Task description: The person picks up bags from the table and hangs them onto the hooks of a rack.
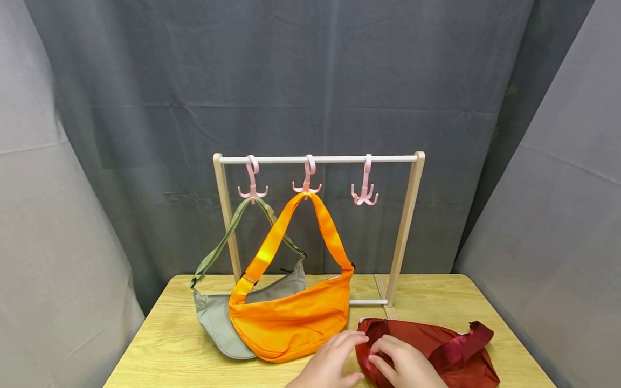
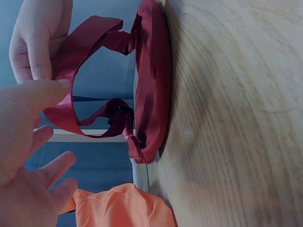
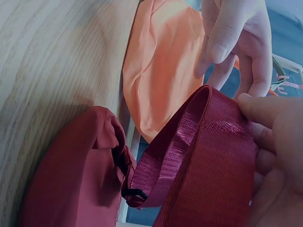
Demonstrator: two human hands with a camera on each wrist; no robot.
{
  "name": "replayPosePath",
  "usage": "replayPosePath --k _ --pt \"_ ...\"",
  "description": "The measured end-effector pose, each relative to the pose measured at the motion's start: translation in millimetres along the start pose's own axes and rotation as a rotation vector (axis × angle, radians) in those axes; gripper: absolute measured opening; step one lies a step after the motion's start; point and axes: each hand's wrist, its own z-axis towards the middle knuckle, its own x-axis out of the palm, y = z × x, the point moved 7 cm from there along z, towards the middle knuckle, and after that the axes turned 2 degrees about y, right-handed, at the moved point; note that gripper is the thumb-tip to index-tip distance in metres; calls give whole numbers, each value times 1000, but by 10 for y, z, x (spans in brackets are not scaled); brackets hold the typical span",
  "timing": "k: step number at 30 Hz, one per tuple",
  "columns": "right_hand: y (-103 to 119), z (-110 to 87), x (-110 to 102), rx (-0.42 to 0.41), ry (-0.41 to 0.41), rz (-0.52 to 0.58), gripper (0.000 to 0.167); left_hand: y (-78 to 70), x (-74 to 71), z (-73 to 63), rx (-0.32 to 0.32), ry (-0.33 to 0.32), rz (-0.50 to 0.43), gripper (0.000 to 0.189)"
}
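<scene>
A dark red shoulder bag (image 1: pixel 417 334) lies on the table at the front right, its wide strap (image 3: pixel 213 151) raised in a loop above it. My right hand (image 1: pixel 405 364) pinches the strap between thumb and fingers, seen close up in the right wrist view. At the bag's left end is my left hand (image 1: pixel 330 364), with fingers spread; its thumb overlaps the strap in the left wrist view. An orange bag (image 1: pixel 296 326) hangs just left of my hands, its strap over the middle pink hook (image 1: pixel 306 180).
Behind the orange bag, a grey-green bag (image 1: pixel 218 323) hangs from the left pink hook (image 1: pixel 252 180). Another pink hook (image 1: pixel 366 180) is on the right of the white rail (image 1: pixel 335 159). The rack's wooden right post (image 1: pixel 406 229) stands behind the red bag. Grey curtains surround the table (image 1: pixel 160 334).
</scene>
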Motion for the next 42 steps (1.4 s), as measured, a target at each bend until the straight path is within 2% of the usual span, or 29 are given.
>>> replayPosePath --k 7,14,22,31,37,42 --pt "0 12 15 0 39 -1 7 4 70 26 44 -20 25 63" --pt "23 19 8 -9 50 10 7 -25 70 38 47 -30 37 59" --pt "64 26 -2 -12 65 32 7 -91 35 48 138 -139 115 47" --pt "68 19 -9 7 65 35 8 -98 45 48 177 -165 165 40" --pt "46 1 -32 33 36 40 17 -130 19 30 205 -207 266 40" --pt "33 -4 -60 21 -2 46 31 -131 3 23 189 -226 322 42"
